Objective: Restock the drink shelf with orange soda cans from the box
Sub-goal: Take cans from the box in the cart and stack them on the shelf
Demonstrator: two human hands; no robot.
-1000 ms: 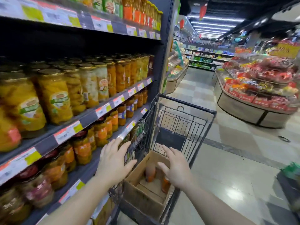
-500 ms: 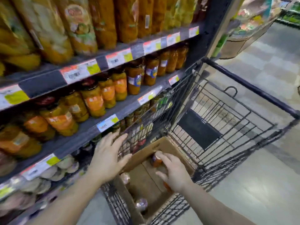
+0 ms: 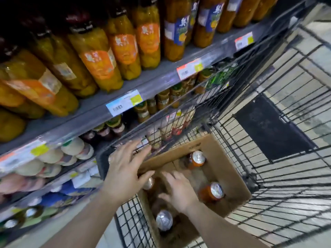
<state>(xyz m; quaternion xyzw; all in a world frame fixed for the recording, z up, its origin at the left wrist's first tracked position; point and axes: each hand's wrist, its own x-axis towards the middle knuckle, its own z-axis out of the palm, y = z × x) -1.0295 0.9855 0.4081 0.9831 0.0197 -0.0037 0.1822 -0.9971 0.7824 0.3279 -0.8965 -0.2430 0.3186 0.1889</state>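
An open cardboard box sits in a black wire cart. Orange soda cans stand in it: one at the far side, one at the right, one near me showing its silver top, and one partly hidden under my left hand. My left hand lies over the box's left flap with fingers spread, its thumb at the flap's edge. My right hand is down inside the box with loose fingers, holding nothing I can see.
Shelves to the left carry jars of orange and yellow preserved fruit, with smaller jars and packets on lower levels. Price tags line the shelf edges. The cart's wire side stands close against the shelving. Tiled floor shows through the cart at right.
My view has tipped further down toward the box. My right hand has moved from the far can toward the box's near middle. My left hand has dropped onto the box's left flap.
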